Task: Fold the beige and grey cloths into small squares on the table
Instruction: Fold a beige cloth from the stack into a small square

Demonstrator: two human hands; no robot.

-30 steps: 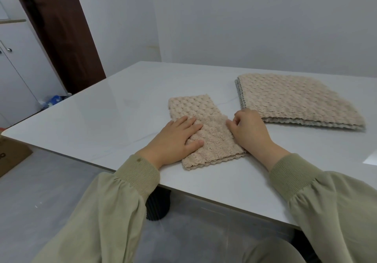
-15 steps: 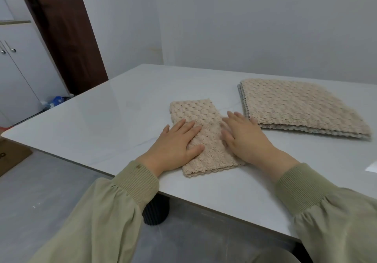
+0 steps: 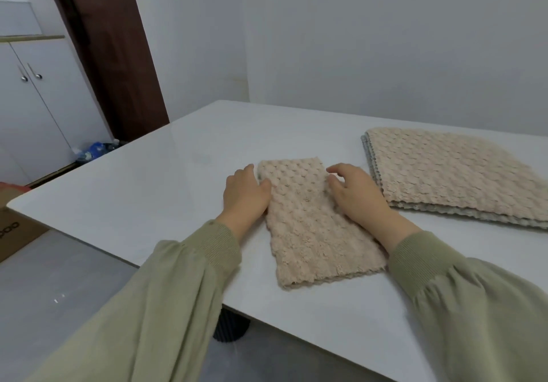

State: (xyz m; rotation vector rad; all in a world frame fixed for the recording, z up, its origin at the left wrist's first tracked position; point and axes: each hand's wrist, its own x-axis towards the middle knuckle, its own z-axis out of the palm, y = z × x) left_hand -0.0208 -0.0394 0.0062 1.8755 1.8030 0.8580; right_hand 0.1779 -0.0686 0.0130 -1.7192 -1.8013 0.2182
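A beige textured cloth (image 3: 311,227), folded into a long strip, lies on the white table (image 3: 148,198) in front of me. My left hand (image 3: 244,198) is at the strip's far left corner, thumb on top and fingers curled at the edge. My right hand (image 3: 358,198) is at the far right corner, with its fingers curled over that edge and its thumb on the fabric. A stack of flat beige and grey cloths (image 3: 450,174) lies to the right, just beyond my right hand.
The table's near edge runs under my forearms, and a dark table leg (image 3: 231,328) shows below it. A cardboard box (image 3: 14,230) sits on the floor at left. A white cabinet (image 3: 35,109) and a dark brown door (image 3: 112,55) stand behind it.
Both hands have slid from the middle of the strip to its far end. They lay flat on the cloth before; now their fingers curl at the two far corners.
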